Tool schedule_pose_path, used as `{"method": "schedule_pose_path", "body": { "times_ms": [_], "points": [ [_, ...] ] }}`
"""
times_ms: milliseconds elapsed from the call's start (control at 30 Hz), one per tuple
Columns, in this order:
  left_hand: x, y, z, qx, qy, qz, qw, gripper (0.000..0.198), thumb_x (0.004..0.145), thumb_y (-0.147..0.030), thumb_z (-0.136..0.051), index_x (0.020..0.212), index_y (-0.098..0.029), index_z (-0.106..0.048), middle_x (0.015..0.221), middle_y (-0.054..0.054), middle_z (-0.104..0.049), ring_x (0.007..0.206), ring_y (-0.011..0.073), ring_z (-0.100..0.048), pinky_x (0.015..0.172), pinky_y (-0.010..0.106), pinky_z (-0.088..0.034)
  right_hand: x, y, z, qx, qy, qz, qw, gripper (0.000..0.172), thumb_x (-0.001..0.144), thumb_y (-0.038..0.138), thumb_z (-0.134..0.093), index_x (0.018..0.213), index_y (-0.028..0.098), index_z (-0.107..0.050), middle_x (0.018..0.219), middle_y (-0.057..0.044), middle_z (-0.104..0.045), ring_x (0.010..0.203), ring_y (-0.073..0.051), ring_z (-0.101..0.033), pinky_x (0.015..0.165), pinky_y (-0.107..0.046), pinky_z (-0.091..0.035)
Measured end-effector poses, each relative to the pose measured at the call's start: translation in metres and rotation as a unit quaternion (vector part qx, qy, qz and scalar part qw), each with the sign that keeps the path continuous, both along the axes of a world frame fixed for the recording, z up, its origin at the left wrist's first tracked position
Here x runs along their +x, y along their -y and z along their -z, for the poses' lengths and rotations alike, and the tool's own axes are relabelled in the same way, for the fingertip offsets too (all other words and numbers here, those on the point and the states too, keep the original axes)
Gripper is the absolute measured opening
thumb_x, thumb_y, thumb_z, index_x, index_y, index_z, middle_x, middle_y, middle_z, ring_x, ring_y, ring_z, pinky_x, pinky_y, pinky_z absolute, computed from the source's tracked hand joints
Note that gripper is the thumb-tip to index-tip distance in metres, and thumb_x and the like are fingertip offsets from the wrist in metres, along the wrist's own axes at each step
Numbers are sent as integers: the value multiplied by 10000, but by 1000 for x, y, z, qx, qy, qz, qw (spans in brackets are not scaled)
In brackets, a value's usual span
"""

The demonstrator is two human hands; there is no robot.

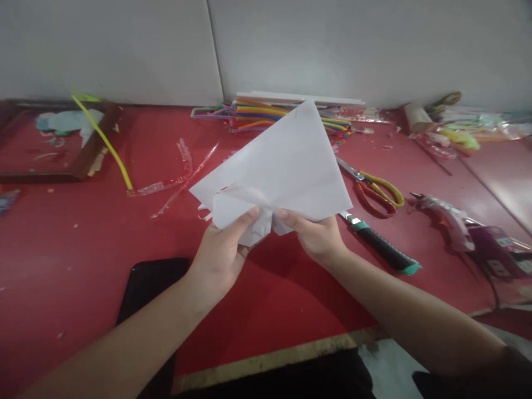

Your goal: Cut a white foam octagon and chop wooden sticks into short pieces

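Observation:
Both hands grip a sheet of white paper (pixel 286 160) held above the red table, its lower part folded and gathered in the middle. My left hand (pixel 220 249) pinches the folded flap at the lower left, thumb on top and fingers underneath. At the lower right edge, my right hand (pixel 318 233) presses its thumb on the paper close to the left thumb, its other fingers hidden below. Just right of the paper lie scissors (pixel 376 194) with red and yellow handles and a black and green utility knife (pixel 386 246).
A bundle of coloured pipe cleaners (pixel 257 113) lies by the wall. A glue gun (pixel 446 219) rests at right, a black phone (pixel 153 277) at lower left. A wooden tray (pixel 41 176), a yellow strip (pixel 103 141) and clear plastic scraps (pixel 183 177) occupy the left.

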State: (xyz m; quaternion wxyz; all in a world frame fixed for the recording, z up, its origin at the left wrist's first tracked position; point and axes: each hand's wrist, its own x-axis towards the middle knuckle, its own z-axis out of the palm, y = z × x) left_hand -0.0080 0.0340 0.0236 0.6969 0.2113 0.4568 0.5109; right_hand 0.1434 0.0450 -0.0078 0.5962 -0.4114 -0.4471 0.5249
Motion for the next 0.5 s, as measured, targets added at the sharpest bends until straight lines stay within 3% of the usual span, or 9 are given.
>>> {"method": "schedule_pose_path", "body": {
  "times_ms": [100,167,500],
  "points": [
    [-2,0,-1,-12,-2,6,1000,240,757,-208,-768,990,-211,-709,999,12,-749,962,174,-695,780,225,-586,2,1,0,1,28,-16,999,120,748,297,-771,818,255,-683,759,0,-704,811,-239,-678,807,-445,-560],
    [-2,0,-2,-15,-4,5,1000,237,758,-206,-767,988,-199,-708,1006,23,-750,964,177,-696,783,220,-586,4,1,-2,-4,51,-28,998,111,760,322,-759,744,249,-677,696,0,-688,713,-230,-670,777,-453,-562],
    [-2,0,-4,-32,-2,-8,999,281,699,-186,-806,965,-198,-716,964,27,-754,929,190,-701,739,227,-587,8,-1,-9,5,89,-18,996,135,741,325,-769,722,233,-672,689,-4,-679,642,-197,-637,634,-382,-552]
  ]
}}
